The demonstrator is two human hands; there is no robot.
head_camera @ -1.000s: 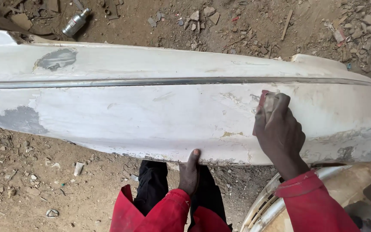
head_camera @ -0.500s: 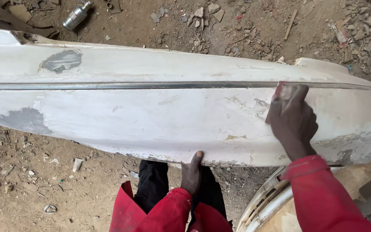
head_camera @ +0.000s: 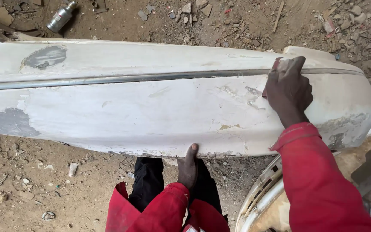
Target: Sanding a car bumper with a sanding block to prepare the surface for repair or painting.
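Note:
A long white car bumper [head_camera: 151, 107] lies across the view, its paint worn, with grey filler patches and a dark trim line along its length. My right hand [head_camera: 288, 88] presses a small piece of sandpaper [head_camera: 280, 64] flat against the bumper's upper right part, at the trim line. My left hand [head_camera: 187, 165] grips the bumper's lower edge near the middle, thumb on top. Both arms wear red sleeves.
Dirt ground strewn with stones and rubble surrounds the bumper. A metal spray can [head_camera: 61, 16] lies at the top left. Another whitish car body part [head_camera: 263, 202] rests at the lower right. My dark trousers [head_camera: 149, 184] show below the bumper.
My right hand has slid the sandpaper up and to the right, from the bumper's lower face to the trim line. The left hand has kept its hold on the lower edge.

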